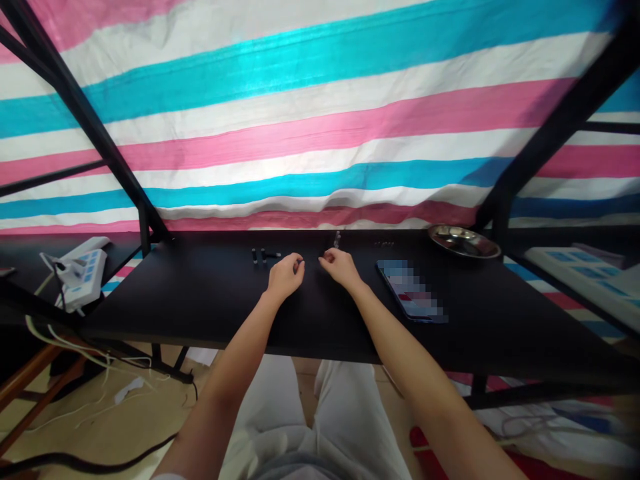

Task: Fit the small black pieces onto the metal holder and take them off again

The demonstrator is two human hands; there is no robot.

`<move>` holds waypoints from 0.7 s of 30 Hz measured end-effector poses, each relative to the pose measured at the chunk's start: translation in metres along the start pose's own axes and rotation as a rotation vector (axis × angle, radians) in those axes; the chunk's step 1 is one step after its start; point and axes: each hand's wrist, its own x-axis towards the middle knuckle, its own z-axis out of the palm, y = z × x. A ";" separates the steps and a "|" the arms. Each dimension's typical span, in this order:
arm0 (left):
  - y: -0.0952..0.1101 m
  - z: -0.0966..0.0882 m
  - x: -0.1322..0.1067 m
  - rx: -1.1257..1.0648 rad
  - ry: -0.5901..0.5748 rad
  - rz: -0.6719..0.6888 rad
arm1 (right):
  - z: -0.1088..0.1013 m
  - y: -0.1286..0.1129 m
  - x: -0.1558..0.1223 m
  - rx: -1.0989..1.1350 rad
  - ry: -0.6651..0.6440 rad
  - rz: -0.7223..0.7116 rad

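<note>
My left hand (287,275) is over the middle of the black table, its fingers curled in and closed; anything in them is too small to make out. A short gap to the right, my right hand (341,268) has its thumb and fingers drawn together in a pinch, and what they may hold is hidden. Just left of my left hand lie several small dark pieces with pale ends, among them one short upright-looking piece (263,256). Beyond my right hand sits a small cluster of clear or shiny bits (337,237).
A phone (413,292) with a blurred screen lies right of my right forearm. Behind it are several tiny pieces (384,244) and a round metal dish (465,241). A power strip (90,277) with cables stands at left. Black frame bars and a striped sheet (320,133) border the table (180,300).
</note>
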 end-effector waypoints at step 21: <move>-0.002 0.006 0.000 0.023 -0.119 0.035 | 0.003 0.027 0.034 -0.304 -0.090 0.246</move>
